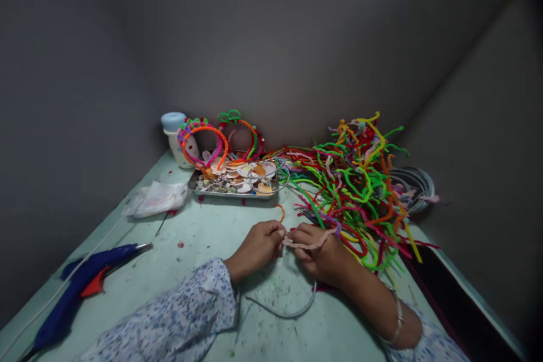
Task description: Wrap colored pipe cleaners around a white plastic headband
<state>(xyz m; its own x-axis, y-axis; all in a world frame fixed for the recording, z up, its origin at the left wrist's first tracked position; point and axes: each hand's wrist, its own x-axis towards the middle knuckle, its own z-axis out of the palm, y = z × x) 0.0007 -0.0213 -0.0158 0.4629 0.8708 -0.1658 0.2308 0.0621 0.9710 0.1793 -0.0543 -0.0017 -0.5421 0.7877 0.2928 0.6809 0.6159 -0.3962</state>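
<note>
Over the middle of the table, my left hand (pixel 263 244) is closed, fingertips pinched together; what lies inside them is hidden. An orange pipe cleaner (pixel 281 212) sticks up just beyond these fingers. Close beside it, my right hand (pixel 316 251) is closed on a pale pink pipe cleaner (pixel 314 245), whose length curves back over the knuckles. The pink end shows in the small gap between both hands. Below my hands curves a thin grey band (pixel 288 315); its upper part disappears behind the right hand.
A heap of coloured pipe cleaners (pixel 360 181) fills the right side, with coiled wire (pixel 418 184) behind. A metal tray (pixel 237 194) holds shells; decorated headbands (pixel 206 130) stand there near a bottle (pixel 175 122). Left are a plastic packet (pixel 159 199) and blue glue gun (pixel 80 283) with its cord.
</note>
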